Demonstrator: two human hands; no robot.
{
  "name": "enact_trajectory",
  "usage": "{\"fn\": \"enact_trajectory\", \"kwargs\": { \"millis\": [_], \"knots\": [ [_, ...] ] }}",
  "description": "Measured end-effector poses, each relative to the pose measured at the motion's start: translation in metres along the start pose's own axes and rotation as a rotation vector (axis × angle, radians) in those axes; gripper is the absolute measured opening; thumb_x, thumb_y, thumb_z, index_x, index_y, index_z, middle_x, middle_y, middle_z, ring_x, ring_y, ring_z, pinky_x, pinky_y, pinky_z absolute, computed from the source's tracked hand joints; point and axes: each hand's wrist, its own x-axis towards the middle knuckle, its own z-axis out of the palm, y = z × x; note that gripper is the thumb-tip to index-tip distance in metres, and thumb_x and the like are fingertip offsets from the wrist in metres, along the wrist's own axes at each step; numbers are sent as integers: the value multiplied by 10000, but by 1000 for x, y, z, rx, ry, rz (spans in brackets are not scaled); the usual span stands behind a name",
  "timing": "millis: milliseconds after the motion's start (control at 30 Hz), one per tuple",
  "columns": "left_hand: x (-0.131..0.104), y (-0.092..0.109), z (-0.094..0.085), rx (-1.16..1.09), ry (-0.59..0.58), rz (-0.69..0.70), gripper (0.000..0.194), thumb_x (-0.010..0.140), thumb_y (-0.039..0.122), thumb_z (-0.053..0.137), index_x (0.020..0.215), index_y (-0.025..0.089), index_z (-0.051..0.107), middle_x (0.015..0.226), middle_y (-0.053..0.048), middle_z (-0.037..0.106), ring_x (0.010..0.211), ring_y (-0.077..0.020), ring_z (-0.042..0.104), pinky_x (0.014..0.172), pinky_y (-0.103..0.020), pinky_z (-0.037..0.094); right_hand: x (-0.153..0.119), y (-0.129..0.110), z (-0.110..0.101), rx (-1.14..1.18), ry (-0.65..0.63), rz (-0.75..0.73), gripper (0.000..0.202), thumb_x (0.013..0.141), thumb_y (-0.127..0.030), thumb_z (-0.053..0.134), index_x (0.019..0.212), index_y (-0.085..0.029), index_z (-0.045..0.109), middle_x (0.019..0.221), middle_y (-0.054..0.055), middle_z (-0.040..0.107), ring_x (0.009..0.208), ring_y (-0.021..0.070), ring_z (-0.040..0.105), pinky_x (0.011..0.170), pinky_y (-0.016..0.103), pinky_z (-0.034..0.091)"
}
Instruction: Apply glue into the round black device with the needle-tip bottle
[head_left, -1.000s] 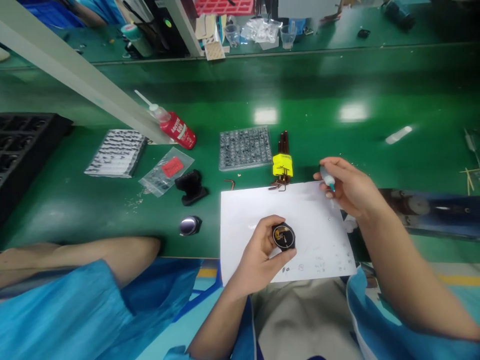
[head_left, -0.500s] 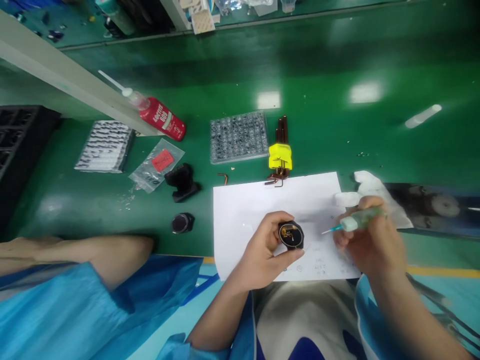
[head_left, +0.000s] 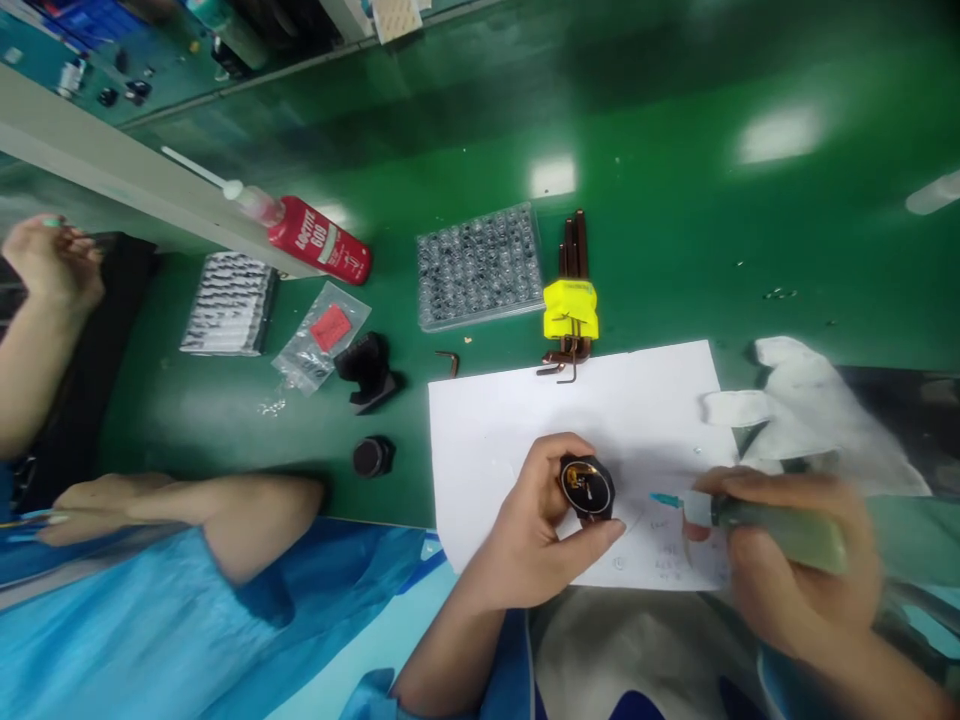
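- Left hand (head_left: 536, 540) pinching a round black part (head_left: 587, 487), gold-marked face up, over the white paper sheet (head_left: 570, 420).
- Right hand (head_left: 787, 560) clasping a green applicator bottle (head_left: 765, 525); teal nozzle now lowered just beside the part, apparently not touching yet.
- Beyond the hands: hex keys (head_left: 571, 300), Loctite bottle (head_left: 319, 240); 1 co-worker's forearm (head_left: 225, 510) at left.

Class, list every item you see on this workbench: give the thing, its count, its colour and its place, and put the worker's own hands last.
Round part: one, black with gold inside, over the paper.
Applicator bottle: one, pale green with teal tip, aimed at the round part.
Paper sheet: one, white, front centre.
Hex key set: one, dark keys in yellow holder, behind the paper.
Parts tray: one, clear, centre.
Adhesive bottle: one, red, lying left.
Glove: one, white, right.
Co-worker's hand: one, far left.
Left hand: holds the round part.
Right hand: grips the applicator bottle.
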Motion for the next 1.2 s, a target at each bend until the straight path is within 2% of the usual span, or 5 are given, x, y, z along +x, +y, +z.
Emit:
{"fn": "enact_trajectory", "kwargs": {
  "millis": [100, 200, 667, 1000, 1200],
  "knots": [
    [0, 2, -1, 2, -17, -26, 529, 900, 55, 760, 1289, 307, 504, 1056, 22, 559, 810, -64, 550, 705, -160, 447, 11, -3, 2, -16, -130, -134, 274, 920, -155, 707, 1185, -220, 680, 836, 38, 733, 772, 221, 778, 657, 276, 671],
    [0, 3, -2, -2, -28, -45, 530, 910, 57, 747, 1302, 318, 503, 1063, 21, 561, 799, -64, 548, 687, -160, 440, 17, -4, 2, -11, -196, -193, 329, 900, -103, 680, 1213, -197, 651, 850, 43, 724, 796, 223, 786, 682, 270, 678],
    [-1, 4, -1, -35, -17, -50, 530, 900, 54, 757, 1304, 300, 519, 1061, 1, 569, 800, -76, 566, 687, -165, 449, 12, -1, 3, -31, -211, -152, 353, 912, -110, 673, 1245, -223, 636, 896, 77, 748, 826, 258, 784, 662, 339, 689],
    [-2, 2, -2, -40, -15, -66, 521, 894, 69, 772, 1296, 306, 541, 1058, 0, 577, 799, -84, 574, 693, -173, 457, 12, -1, 4, -41, -201, -153, 303, 958, -170, 662, 1251, -240, 628, 886, 77, 738, 775, 258, 772, 613, 333, 669],
    [-2, 1, -3, -34, -32, -40, 545, 902, 53, 760, 1315, 327, 533, 1072, 6, 570, 821, -78, 571, 715, -165, 460, 15, -3, 4, -68, -225, -183, 272, 977, -165, 640, 1241, -226, 617, 881, 71, 723, 769, 233, 767, 646, 306, 678]
  ]
}}
